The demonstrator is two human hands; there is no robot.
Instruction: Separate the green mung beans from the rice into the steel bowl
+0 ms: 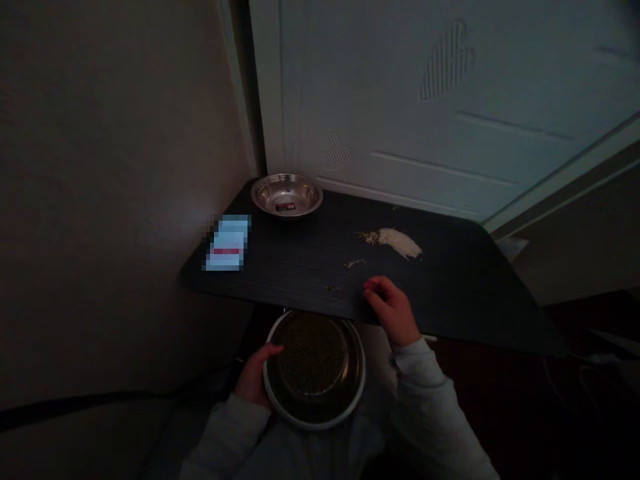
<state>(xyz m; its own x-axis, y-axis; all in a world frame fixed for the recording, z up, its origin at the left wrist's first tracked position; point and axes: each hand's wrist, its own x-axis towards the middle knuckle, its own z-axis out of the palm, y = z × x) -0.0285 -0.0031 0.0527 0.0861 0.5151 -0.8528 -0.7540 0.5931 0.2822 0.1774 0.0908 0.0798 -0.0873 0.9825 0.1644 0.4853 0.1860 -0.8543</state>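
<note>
My left hand (254, 379) grips the left side of a round metal bowl (318, 425), thumb over its rim. The bowl is below the table's front edge, close to my body. A layer of small dark grains (313, 353) lies in it. My right hand (393, 312) is at the table's near edge, fingers curled against the thumb; whether anything is between them cannot be made out. Beyond it lies a heap of pale grains (399, 242), with darker grains (369, 237) at its left end. A few loose grains (355, 264) are scattered nearer to me.
The dark table (295, 267) has a shiny steel bowl (300, 190) with a label inside at its back left. A pixelated bright rectangle (227, 243), perhaps a phone, is at the left. A white door panel (380, 100) borders the back, a wall (125, 167) the left.
</note>
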